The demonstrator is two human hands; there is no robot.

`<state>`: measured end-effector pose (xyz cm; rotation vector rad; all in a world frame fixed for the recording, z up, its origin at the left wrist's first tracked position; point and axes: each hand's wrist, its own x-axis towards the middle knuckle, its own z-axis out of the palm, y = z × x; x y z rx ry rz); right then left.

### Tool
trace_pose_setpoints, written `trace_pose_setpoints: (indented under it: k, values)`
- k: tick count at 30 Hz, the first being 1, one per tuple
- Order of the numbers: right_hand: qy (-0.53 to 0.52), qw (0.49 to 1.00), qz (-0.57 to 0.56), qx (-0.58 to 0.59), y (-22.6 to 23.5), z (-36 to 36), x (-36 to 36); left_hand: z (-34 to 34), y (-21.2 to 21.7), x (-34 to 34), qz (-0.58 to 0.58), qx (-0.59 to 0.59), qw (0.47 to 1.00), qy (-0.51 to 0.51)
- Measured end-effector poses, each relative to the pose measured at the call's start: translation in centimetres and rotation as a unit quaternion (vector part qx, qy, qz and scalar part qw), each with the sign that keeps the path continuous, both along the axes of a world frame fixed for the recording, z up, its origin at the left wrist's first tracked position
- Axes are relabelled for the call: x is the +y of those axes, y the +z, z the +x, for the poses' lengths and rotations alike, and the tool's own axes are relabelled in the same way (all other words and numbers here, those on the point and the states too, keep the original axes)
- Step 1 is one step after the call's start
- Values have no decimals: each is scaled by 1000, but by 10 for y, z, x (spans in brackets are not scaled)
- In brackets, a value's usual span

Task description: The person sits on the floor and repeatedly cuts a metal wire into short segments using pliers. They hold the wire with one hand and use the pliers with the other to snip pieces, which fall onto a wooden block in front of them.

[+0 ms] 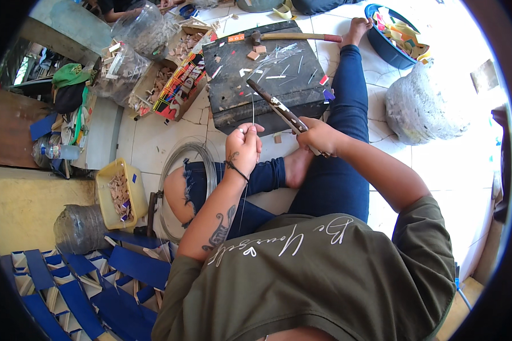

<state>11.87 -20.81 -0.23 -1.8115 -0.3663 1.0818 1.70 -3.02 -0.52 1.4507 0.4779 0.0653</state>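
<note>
My left hand (244, 143) pinches a thin metal wire (253, 111), whose end sticks up above the fingers. A large loose coil of wire (166, 196) rests by my bent left knee, and a strand trails below the left hand. My right hand (318, 136) is closed around a long, dark shears-like tool (284, 113) with worn pale patches. Its tip points up and left, over a dark wooden block (227, 94) and just above the wire's end. On the block lie several cut wire pieces (287, 55), small wooden bits (256, 53) and a hammer (296, 36).
Boxes of wooden pieces (179, 85) stand left of the block. A yellow bin (125, 167) sits nearer, above stacked blue-covered pieces (119, 307). Far right are a blue basin (392, 54) of scraps and a plastic-wrapped bundle (421, 105). Another person's arm (122, 14) shows far left.
</note>
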Motion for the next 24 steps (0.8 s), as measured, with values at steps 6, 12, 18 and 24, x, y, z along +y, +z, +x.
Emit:
trace_pose_setpoints:
  k: [6, 12, 18, 24]
  values:
    - [2, 1000, -2, 24, 10, 0, 2, 12, 1, 2, 3, -1, 1000, 8]
    - [56, 987, 122, 85, 14, -9, -23, 13, 2, 6, 0, -22, 1000, 3]
    - [87, 989, 88, 79, 9, -10, -27, 18, 5, 1, 37, -39, 999, 0]
    - [77, 990, 96, 73, 14, -5, -29, 19, 9, 5, 41, -21, 999, 7]
